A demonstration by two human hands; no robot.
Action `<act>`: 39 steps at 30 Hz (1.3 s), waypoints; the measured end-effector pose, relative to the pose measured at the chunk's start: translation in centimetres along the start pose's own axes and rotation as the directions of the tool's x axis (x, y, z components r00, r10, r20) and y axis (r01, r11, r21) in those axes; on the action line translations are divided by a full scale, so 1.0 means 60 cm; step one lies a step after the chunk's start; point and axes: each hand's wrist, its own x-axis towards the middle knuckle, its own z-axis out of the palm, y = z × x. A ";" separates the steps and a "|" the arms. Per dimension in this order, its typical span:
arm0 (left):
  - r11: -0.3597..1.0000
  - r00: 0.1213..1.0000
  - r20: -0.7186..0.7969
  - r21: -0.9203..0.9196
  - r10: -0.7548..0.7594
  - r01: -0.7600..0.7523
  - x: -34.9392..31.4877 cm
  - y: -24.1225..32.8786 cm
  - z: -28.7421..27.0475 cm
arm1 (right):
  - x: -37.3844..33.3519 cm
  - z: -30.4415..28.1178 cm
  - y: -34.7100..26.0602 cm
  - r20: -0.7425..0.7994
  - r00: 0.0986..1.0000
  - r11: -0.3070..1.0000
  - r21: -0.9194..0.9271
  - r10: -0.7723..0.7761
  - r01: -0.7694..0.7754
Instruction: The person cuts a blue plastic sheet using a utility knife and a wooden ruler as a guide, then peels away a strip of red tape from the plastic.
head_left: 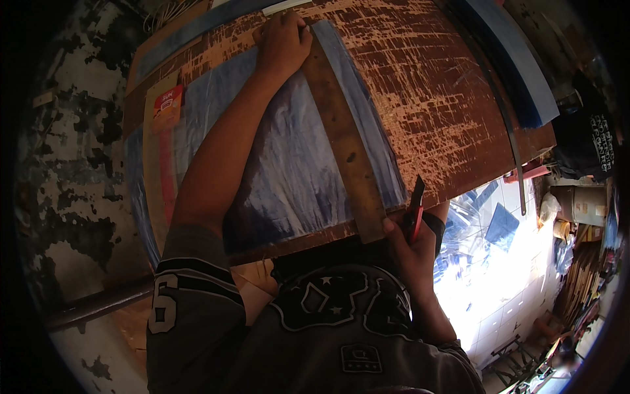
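So the left grip (283, 43) is bunched up at the far end of the long straightedge (337, 131), probably leaning on it so it won't slide; can't tell if the fingers pinch anything. The straightedge lies over the blue sheet (282, 164) on the scarred desk (485, 144), long axis running far-left to near-right. At near right, the right grip (418, 247) is closed around a red-handled knife (418, 209), blade pointing far, thumb by the straightedge's near end, maybe steadying it.

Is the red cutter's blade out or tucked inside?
Out: the dark blade pokes up past the red handle in the right hand.
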 end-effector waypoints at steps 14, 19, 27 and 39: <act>1.000 1.000 0.015 -0.027 0.010 -0.010 0.001 0.000 0.003 | 0.000 0.000 0.003 -0.017 1.000 0.999 -0.032 -0.022 0.022; 1.000 1.000 0.003 0.018 0.021 -0.021 -0.001 -0.003 0.005 | 0.000 0.000 0.001 -0.009 1.000 0.999 -0.025 -0.027 0.027; 0.999 0.999 0.012 -0.023 0.033 -0.033 0.002 -0.009 0.013 | -0.002 0.002 0.000 -0.022 1.000 0.999 -0.036 -0.021 0.020; 0.997 0.999 0.015 0.058 0.043 -0.044 0.005 -0.017 0.014 | 0.000 0.004 0.006 -0.042 0.997 0.998 -0.023 -0.059 0.058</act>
